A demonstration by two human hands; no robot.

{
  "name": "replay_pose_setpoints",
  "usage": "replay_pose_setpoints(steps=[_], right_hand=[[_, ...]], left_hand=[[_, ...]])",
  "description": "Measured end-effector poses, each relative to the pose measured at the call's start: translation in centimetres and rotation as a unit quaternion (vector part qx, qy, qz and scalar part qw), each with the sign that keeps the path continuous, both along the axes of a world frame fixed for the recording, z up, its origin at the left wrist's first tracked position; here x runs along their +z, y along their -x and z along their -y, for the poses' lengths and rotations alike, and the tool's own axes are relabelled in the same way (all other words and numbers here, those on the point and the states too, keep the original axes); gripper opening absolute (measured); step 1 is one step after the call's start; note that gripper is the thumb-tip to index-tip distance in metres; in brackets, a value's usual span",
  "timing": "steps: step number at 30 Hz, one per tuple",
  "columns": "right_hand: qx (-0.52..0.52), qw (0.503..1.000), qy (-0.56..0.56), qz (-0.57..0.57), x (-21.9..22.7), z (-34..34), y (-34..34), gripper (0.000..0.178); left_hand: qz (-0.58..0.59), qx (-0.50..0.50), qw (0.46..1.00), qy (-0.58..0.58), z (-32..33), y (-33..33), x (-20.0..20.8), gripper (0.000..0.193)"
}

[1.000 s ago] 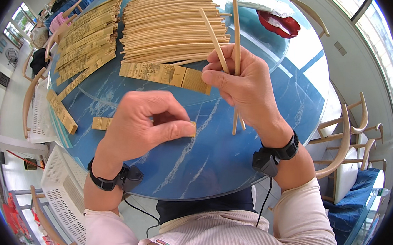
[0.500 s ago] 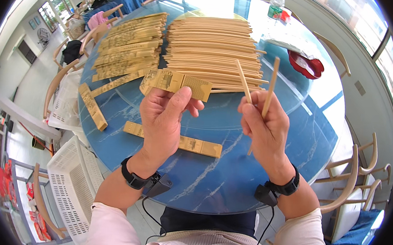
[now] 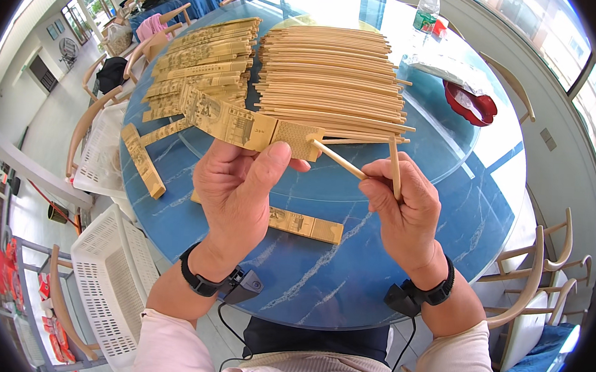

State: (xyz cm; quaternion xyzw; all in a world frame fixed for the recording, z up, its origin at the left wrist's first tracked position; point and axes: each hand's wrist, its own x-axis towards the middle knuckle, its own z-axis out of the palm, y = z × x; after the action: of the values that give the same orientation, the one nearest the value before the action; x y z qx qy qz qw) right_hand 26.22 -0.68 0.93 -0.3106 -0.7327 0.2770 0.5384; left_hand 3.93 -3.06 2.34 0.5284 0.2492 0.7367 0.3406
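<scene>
Over the round blue table [image 3: 387,289], our left hand [image 3: 237,199] pinches a flat golden sleeve [image 3: 236,124]; our right hand [image 3: 410,211] grips two wooden sticks [image 3: 341,160]. Beside is a white basket [image 3: 90,296].

You have wooden chairs [image 3: 538,265] around your round, blue-topped table [image 3: 347,279], bright windows [image 3: 550,38] at your upper right (their glare whitens the table's far side), and a pale floor [image 3: 50,124] stretching away left.
</scene>
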Motion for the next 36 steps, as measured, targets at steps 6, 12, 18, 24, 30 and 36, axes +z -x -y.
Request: replay_pose_setpoints(steps=[6,12,18,24,30,36], right_hand=[[0.031,0.999,0.022,0.009,0.5,0.1,-0.1,0.013],[0.061,0.993,0.099,0.029,1.2,0.4,-0.4,0.017],[0.039,0.999,0.008,0.014,1.1,-0.2,-1.1,0.019],[0.022,0.993,-0.112,0.005,0.2,-0.9,-1.0,0.020],[-0.011,0.995,-0.103,0.007,1.4,0.2,-0.5,0.009],[0.016,0.989,-0.137,0.053,1.2,-0.2,-1.1,0.017]], left_hand=[[-0.021,-0.014,1.000,-0.010,0.1,0.3,0.1,0.027],[-0.045,-0.019,0.999,-0.010,0.1,0.6,0.0,0.026],[0.017,-0.018,1.000,-0.005,0.0,0.1,0.4,0.032],[0.058,-0.046,0.997,0.007,0.4,0.1,0.5,0.032],[0.058,-0.069,0.996,0.028,1.0,0.5,0.9,0.035],[0.063,-0.099,0.992,0.039,1.4,0.9,0.8,0.038]])
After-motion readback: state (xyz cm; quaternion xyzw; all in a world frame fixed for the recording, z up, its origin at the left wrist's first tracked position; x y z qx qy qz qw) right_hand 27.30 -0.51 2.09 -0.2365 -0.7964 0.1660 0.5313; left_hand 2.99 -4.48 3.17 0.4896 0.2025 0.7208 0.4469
